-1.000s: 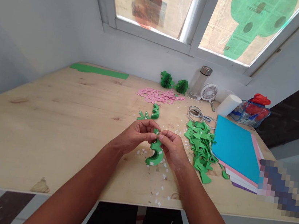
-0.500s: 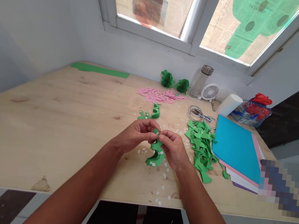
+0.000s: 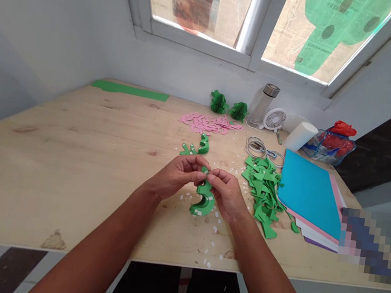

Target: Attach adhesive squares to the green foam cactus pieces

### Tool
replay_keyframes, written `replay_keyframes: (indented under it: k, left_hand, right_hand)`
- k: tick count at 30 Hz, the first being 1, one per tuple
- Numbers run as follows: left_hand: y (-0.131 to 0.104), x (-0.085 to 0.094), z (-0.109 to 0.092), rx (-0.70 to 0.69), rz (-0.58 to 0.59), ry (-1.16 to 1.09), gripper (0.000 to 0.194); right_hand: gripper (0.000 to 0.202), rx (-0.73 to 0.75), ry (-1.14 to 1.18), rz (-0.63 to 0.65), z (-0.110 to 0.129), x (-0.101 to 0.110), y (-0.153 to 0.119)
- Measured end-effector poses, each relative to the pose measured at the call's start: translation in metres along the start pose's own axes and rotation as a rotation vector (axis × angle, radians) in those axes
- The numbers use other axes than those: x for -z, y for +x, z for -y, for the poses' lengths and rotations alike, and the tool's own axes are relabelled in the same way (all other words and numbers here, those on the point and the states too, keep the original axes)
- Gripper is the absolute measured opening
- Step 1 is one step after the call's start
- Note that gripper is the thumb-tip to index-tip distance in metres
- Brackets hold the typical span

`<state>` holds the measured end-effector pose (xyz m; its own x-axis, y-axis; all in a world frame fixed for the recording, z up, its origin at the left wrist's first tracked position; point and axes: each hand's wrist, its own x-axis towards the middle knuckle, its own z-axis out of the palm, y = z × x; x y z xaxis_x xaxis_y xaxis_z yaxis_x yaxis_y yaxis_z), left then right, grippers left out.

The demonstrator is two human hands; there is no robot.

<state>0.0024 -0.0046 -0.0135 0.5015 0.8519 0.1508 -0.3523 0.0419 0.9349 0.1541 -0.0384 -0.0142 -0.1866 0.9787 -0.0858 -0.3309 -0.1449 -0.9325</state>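
The pale wooden worktop (image 3: 87,175) spans the frame, and its open middle seems chosen to leave both forearms room to rest. At right, a stack of coloured sheets (image 3: 307,195), blue uppermost, lies probably out of elbow range. Left of it, a heap of green scraps (image 3: 263,194) spreads beside the right forearm and would hamper a sideways sweep.

The left hand (image 3: 173,177) and right hand (image 3: 227,194) meet at the centre, each pinching the upper end of a curved green paper piece (image 3: 205,208) between thumb and fingers. They come from opposite sides, likely so that one steadies the thick layers while the other works finely at the tip. The piece's lower curve hangs towards the wearer, bearing small white tabs. The fingers hide exactly which layer is gripped.

In the upper centre, pink cut-outs (image 3: 202,123) lie loosely overlapped, with two fanned green shapes (image 3: 218,102) behind them. To their right stand a clear bottle (image 3: 260,107) and a white fan (image 3: 274,119), set back against the wall, presumably clear of the arms. Nearer are tape rolls (image 3: 256,147), around scissors partly hidden. Just beyond the fingers, smaller green pieces (image 3: 204,144) crowd any forward reach. Tiny white bits (image 3: 215,228) litter the area below the hands.
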Motion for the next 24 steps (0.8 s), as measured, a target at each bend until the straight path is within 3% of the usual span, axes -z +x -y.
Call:
replay_keyframes:
  k: [16,21,24]
  left_hand:
    - [0.001,-0.004,0.000,-0.004,-0.042,0.020,0.019]
    - [0.001,-0.008,-0.002,-0.061,-0.141,0.113,0.030]
    - [0.002,-0.010,0.000,-0.159,-0.269,0.232,0.026]
  right_hand:
    - [0.016,0.058,-0.035,-0.051,-0.004,0.001,0.003]
    - [0.015,0.139,-0.119,-0.160,-0.003,0.000,0.004]
    - [0.017,0.181,-0.176,-0.254,-0.001,-0.002,0.005]
